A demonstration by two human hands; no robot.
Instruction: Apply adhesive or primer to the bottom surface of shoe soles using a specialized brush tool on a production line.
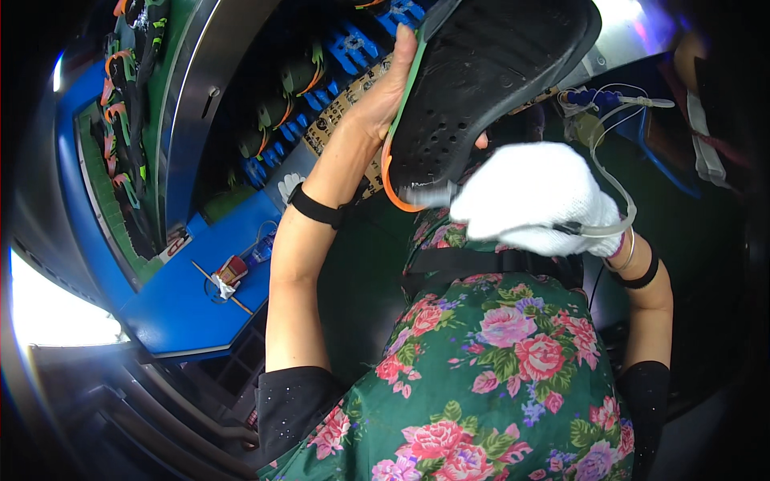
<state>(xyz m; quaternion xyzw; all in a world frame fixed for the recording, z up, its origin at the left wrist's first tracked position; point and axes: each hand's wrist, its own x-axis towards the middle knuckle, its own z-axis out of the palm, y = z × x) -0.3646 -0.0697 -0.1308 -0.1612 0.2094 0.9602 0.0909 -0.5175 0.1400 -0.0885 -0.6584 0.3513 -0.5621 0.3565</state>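
Observation:
My bare left hand (388,92) grips a black shoe sole (489,68) by its edge, thumb along the left rim. The sole is tilted up before me; small holes dot its lower end, and a green and orange rim follows its left side. A fingertip shows at the sole's right edge. My right hand (537,196), in a white knit glove, is closed around a brush whose handle is hidden. The pale brush head (431,195), smeared by motion, is at the sole's lower end near the orange rim. A clear tube (628,204) runs to the glove.
At left a blue table (172,321) carries a small red object (231,272), a thin stick and a white scrap. Behind it, a curved metal edge (188,96) borders a belt with colourful shoe parts (120,112). More soles (301,76) with blue pieces stand beyond my left arm.

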